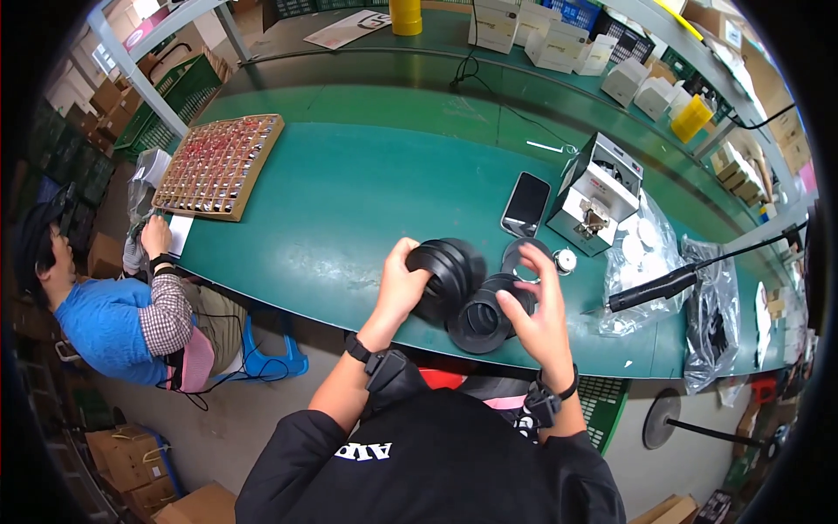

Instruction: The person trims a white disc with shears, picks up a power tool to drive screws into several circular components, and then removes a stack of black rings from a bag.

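My left hand (401, 284) is closed round the side of a black ribbed, ring-shaped part (449, 269), blurred by motion and raised a little over the green table near its front edge. Just right of it lie several black rubber-looking rings (478, 325), partly overlapping. My right hand (539, 314) hovers over their right side, thumb and fingers spread, with nothing visible between them. Whether its fingertips touch the rings I cannot tell. Behind that hand is a flat dark ring (517, 251), partly covered by the fingers. A small silver round part (566, 261) sits beside it.
A phone (526, 204) and a black-and-white boxy machine (597, 194) stand behind my right hand. To the right are a black electric screwdriver (655, 289) and plastic bags (709, 323). A divided carton (249, 179) lies at far left, near a seated co-worker (122, 323).
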Available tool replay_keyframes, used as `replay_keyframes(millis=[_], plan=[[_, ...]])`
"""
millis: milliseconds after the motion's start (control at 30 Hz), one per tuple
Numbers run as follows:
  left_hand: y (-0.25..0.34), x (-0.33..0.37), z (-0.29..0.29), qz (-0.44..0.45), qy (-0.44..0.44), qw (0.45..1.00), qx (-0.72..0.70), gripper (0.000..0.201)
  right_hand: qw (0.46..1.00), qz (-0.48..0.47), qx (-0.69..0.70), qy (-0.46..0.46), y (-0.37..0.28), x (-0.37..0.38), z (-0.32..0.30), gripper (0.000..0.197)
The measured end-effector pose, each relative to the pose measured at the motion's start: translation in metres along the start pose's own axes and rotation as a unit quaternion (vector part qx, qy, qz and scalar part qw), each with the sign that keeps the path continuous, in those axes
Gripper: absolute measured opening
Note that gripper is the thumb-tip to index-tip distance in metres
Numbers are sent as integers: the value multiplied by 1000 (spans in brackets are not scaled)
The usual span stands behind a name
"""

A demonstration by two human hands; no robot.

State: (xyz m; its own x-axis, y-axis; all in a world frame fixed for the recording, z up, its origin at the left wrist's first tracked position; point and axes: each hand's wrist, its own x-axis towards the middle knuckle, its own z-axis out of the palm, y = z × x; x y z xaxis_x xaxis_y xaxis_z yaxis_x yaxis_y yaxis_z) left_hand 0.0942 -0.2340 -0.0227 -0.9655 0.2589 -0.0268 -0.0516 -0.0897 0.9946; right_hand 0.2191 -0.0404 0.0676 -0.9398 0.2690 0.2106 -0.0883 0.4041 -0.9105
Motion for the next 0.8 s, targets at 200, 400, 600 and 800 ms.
replay_keyframes(millis=[200,400,600,800], plan=[[23,2,18,39,-29,991,-126,21,947,101,286,-106,27,54,18,53],[-6,16,-17,4,27,991,-133,23,968,79,196,-133,49,105,16,44],[-19,12,-24,43,90,995,-26,21,932,-212,-285,-76,80,120,38,42],[-17,15,-27,63,93,992,-62,20,949,-241,-190,-73,3,61,27,34]])
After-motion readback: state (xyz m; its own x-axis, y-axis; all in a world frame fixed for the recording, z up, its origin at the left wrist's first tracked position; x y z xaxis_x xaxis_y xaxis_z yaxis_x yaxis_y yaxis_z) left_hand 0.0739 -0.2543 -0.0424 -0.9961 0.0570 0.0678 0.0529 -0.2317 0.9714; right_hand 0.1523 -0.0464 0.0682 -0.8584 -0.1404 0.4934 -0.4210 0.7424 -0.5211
